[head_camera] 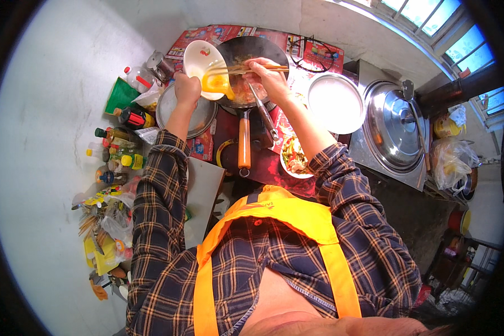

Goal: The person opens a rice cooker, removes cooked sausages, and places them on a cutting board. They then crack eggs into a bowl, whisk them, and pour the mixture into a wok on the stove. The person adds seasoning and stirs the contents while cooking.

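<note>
My left hand (pixel 187 89) grips the rim of a white bowl (pixel 195 56), tilted over the left side of a dark wok (pixel 252 44). Beaten egg (pixel 218 84) runs from the bowl's lower edge towards the wok. In my right hand (pixel 269 80) are wooden chopsticks (pixel 231 68), their tips reaching into the bowl. Reddish food (pixel 254 93) lies in the wok, partly behind that hand. A spatula (pixel 265 113) leans in the wok with its handle over the near rim. The wok's wooden handle (pixel 244 145) points towards me.
Left of the wok sits a round metal lid or tray (pixel 201 119), near several bottles (pixel 134 117) along the wall. A plate of mixed food (pixel 295 157) is by my right forearm. Further right are a white round dish (pixel 336 103) and a large pot's steel lid (pixel 392 126).
</note>
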`<state>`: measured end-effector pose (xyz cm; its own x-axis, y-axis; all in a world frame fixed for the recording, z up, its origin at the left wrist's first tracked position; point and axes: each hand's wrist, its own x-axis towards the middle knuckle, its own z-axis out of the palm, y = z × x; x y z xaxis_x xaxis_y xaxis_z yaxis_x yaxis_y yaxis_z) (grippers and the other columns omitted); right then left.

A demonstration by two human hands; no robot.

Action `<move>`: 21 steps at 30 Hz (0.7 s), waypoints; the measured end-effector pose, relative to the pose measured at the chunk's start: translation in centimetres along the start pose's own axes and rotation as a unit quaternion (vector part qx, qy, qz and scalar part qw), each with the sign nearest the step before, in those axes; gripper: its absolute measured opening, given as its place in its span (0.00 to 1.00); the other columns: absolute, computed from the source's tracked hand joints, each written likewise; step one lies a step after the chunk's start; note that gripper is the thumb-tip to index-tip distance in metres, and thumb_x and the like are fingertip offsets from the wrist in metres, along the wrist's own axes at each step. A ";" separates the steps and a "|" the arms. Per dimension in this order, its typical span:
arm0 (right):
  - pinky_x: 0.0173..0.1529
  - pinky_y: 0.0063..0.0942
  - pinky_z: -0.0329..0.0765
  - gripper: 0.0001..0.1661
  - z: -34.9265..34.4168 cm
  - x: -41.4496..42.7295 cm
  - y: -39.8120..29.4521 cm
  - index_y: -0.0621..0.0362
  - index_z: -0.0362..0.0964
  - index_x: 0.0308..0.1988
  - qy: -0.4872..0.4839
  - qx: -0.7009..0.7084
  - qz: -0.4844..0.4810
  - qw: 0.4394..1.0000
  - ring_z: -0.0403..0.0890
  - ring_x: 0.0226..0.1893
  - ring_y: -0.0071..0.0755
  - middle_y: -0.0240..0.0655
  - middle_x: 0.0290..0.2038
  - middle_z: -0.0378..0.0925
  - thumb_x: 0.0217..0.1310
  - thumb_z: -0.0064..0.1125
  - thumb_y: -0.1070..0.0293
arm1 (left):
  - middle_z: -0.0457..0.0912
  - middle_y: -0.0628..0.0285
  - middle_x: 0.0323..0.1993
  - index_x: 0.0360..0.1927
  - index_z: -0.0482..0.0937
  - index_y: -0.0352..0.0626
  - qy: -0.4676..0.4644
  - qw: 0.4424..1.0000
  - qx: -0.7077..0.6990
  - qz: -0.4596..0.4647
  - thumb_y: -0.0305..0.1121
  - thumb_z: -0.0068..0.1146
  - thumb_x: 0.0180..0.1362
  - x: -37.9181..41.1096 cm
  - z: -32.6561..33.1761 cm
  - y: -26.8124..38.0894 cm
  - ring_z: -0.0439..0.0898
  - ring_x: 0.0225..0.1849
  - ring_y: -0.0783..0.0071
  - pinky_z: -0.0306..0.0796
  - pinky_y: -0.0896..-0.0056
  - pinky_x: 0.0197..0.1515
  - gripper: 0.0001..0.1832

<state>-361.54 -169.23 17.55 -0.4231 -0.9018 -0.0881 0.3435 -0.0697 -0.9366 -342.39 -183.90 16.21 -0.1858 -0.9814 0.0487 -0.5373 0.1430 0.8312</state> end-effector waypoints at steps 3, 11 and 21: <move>0.40 0.24 0.81 0.13 -0.3 -0.3 0.7 0.64 0.75 0.45 -0.021 -0.058 0.023 0.998 0.82 0.35 0.27 0.36 0.37 0.81 0.69 0.53 0.65 | 0.75 0.30 0.44 0.48 0.67 0.24 0.037 0.989 0.094 0.108 0.23 0.47 0.50 -1.3 -0.7 1.1 0.76 0.47 0.37 0.69 0.48 0.51 0.20; 0.38 0.21 0.76 0.09 -0.6 -1.1 1.3 0.62 0.78 0.41 -0.007 -0.314 -0.148 0.938 0.78 0.32 0.19 0.30 0.31 0.80 0.64 0.56 0.71 | 0.67 0.36 0.59 0.59 0.59 0.25 0.067 0.908 0.208 0.357 0.23 0.50 0.54 -1.9 -2.0 2.6 0.68 0.60 0.40 0.64 0.51 0.62 0.29; 0.43 0.34 0.77 0.08 1.2 -4.9 -3.5 0.59 0.76 0.40 -0.034 -0.463 -0.296 0.835 0.82 0.38 0.46 0.42 0.35 0.80 0.58 0.58 0.70 | 0.65 0.41 0.63 0.63 0.57 0.30 0.067 0.908 0.167 0.378 0.21 0.52 0.52 -2.5 -3.2 3.0 0.68 0.62 0.44 0.64 0.53 0.64 0.33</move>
<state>-359.64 -165.11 21.70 -0.2288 -0.8509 0.4730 -0.7177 -0.1809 -0.6725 -340.89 -181.38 20.36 -0.5161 -0.5909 0.6200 -0.5223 0.7909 0.3190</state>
